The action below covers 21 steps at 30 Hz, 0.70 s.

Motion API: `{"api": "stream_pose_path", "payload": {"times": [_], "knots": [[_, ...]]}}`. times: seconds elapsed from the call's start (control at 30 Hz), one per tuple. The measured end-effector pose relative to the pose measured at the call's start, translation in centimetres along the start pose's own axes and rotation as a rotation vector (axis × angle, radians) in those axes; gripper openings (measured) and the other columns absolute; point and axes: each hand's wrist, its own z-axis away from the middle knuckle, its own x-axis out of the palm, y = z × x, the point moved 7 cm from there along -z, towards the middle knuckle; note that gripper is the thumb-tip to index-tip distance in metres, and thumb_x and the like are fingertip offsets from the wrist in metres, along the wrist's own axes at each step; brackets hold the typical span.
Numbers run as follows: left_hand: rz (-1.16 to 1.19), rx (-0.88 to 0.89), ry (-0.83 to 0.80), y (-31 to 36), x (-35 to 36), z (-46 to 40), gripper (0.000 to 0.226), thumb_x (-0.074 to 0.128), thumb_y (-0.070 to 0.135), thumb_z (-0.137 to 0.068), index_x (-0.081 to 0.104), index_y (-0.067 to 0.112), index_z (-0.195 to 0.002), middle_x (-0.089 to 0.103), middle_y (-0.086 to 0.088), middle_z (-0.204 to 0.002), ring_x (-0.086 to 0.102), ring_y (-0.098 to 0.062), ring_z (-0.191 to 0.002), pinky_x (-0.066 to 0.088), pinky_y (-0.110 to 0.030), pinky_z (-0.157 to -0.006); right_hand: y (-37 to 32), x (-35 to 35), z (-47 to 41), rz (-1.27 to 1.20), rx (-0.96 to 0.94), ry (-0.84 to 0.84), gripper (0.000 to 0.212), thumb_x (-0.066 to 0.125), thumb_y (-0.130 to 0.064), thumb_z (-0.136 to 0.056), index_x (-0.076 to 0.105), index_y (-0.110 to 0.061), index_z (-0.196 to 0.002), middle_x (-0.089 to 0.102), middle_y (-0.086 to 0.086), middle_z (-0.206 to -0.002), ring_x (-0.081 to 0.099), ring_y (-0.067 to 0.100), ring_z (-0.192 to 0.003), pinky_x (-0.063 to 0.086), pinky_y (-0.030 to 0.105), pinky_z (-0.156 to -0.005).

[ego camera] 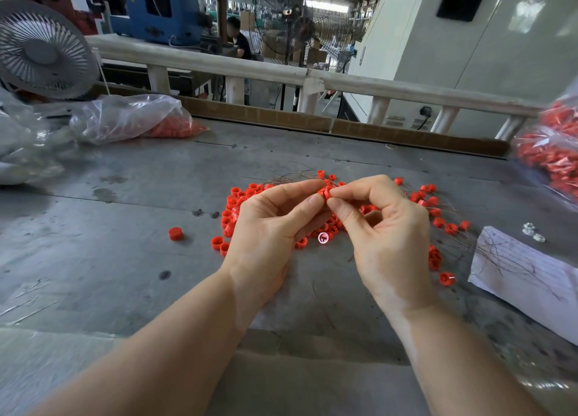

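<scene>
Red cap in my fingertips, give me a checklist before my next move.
1. Pinch on red cap by left hand and right hand: ok.
2. Cap lifted off the table: ok.
3. Anything threaded into the held cap: cannot tell, fingers hide it.
4. Pile of caps just under the hands: ok.
5. Loose wires lying beside the pile: ok.

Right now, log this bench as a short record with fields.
Held: small red plastic cap, pinched by left hand and right hand
Beneath: loose pile of red plastic caps with thin wires on grey table
Apart: single red cap, left of pile
Far left: clear plastic bag of red caps
Right: white paper sheet
</scene>
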Motion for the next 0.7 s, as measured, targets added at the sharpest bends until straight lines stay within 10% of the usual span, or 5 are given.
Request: {"api": "stream_pose_path", "payload": {"times": [0.7], "knots": [[-0.055,-0.004,-0.022,0.15,-0.2,-0.12,0.018,0.067,0.011,-0.067,0.077,0.012,-0.082,0.074,-0.009,-0.085,0.071,-0.019,-0.086,0.056,-0.024,-0.075,-0.22,0.1,-0.19,0.054,-0.082,-0.029,0.007,0.069,-0.001,-0.078,0.07,-0.007,-0.078,0.063,-0.001,-0.08,0.059,0.006,-0.079,0.041,0.01,-0.069]]}}
